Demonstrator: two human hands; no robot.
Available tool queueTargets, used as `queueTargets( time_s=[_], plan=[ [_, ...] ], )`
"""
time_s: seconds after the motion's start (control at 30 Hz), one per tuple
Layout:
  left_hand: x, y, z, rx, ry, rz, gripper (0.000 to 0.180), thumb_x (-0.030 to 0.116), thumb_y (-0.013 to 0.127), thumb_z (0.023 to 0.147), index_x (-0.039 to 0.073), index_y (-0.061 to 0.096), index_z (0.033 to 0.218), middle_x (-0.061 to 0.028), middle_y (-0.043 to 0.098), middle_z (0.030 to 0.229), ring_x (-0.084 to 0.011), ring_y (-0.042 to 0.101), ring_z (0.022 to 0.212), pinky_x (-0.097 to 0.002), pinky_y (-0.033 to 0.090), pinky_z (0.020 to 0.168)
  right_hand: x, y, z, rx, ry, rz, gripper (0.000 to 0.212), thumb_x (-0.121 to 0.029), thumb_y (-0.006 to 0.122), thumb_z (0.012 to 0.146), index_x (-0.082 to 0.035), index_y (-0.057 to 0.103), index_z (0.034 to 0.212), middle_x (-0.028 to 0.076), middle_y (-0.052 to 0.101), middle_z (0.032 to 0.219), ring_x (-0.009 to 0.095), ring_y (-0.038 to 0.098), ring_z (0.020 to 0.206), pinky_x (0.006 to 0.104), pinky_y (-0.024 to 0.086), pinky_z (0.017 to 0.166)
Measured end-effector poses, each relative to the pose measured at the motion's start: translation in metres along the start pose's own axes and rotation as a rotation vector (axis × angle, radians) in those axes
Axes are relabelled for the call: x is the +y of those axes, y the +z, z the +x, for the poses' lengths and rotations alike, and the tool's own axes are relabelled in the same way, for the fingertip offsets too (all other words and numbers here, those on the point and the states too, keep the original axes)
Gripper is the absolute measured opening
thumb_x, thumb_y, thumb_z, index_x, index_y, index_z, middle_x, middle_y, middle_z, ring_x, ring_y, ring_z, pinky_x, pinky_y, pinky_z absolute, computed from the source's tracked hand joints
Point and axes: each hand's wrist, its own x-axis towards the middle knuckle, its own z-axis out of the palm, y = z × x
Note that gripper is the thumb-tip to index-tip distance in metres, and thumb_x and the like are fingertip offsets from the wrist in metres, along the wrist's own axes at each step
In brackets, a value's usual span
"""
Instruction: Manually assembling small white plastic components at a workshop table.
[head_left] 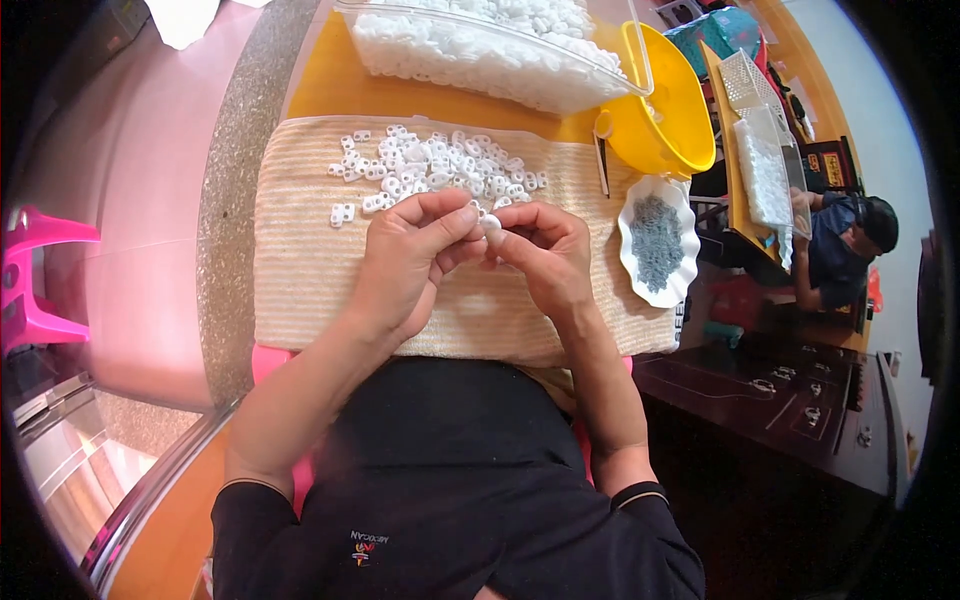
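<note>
My left hand point(420, 250) and my right hand point(545, 255) meet above the striped towel point(310, 270), fingertips pinched together. Between them is a small white plastic piece point(489, 222), mostly covered by the fingers; both hands grip it. Just beyond my fingers lies a loose pile of small white plastic pieces with holes point(435, 155). One or two of these pieces point(342, 214) sit apart at the pile's near left. Right of my right hand, a white scalloped dish point(627, 245) holds many tiny grey parts point(657, 245).
A clear bin point(480, 25) full of white pieces stands at the far side. Beside it are a yellow basin point(700, 150) and a thin dark-handled tool point(603, 165). A pink stool point(45, 290) is at left. Another person point(840, 250) sits at right by a tray of white pieces.
</note>
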Motion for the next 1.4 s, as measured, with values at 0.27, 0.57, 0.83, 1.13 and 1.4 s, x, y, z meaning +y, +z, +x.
queueTargets(
  time_s=[0.27,0.57,0.83,1.13,1.4],
  plan=[
    [-0.002,-0.001,0.001,0.018,-0.037,-0.014,0.016,0.002,0.063,0.087,-0.001,0.059,0.103,-0.0089,0.064,0.088,-0.0151,0.064,0.078,-0.026,0.056,0.072,-0.002,-0.001,-0.005,-0.019,0.044,0.056,0.028,0.004,0.063,0.083,0.006,0.061,0.111,0.01,0.066,0.089,0.016,0.064,0.073,0.027,0.054,0.066],
    [-0.002,-0.002,0.002,0.012,-0.066,0.015,0.017,0.002,0.063,0.087,-0.001,0.06,0.103,-0.0093,0.065,0.089,-0.015,0.065,0.077,-0.026,0.056,0.071,-0.005,-0.005,-0.005,-0.068,0.093,0.028,0.031,0.003,0.065,0.084,0.006,0.06,0.114,0.011,0.066,0.091,0.016,0.065,0.075,0.0278,0.054,0.068],
    [-0.002,-0.003,0.002,0.05,-0.12,0.042,0.018,0.002,0.064,0.087,-0.001,0.06,0.104,-0.0097,0.066,0.088,-0.0156,0.065,0.078,-0.0262,0.056,0.072,-0.011,-0.008,-0.005,-0.062,0.183,0.006,0.03,0.004,0.066,0.083,0.006,0.061,0.112,0.011,0.065,0.1,0.014,0.063,0.087,0.0257,0.051,0.074],
    [0.001,-0.002,0.003,0.101,-0.171,0.002,0.014,0.0,0.062,0.087,0.0,0.06,0.101,-0.0101,0.066,0.088,-0.0164,0.066,0.078,-0.0282,0.057,0.072,-0.006,-0.011,-0.005,-0.037,0.149,0.077,0.027,0.007,0.061,0.084,0.006,0.059,0.111,0.015,0.062,0.099,0.02,0.066,0.08,0.0301,0.055,0.069],
    [0.001,-0.006,0.002,0.104,-0.185,-0.003,0.014,0.001,0.062,0.087,0.0,0.06,0.1,-0.0113,0.065,0.086,-0.0174,0.065,0.077,-0.0294,0.056,0.071,-0.005,-0.015,-0.002,-0.09,0.084,0.012,0.025,0.006,0.06,0.085,0.007,0.059,0.11,0.018,0.061,0.099,0.023,0.067,0.076,0.0321,0.056,0.067]
  ],
)
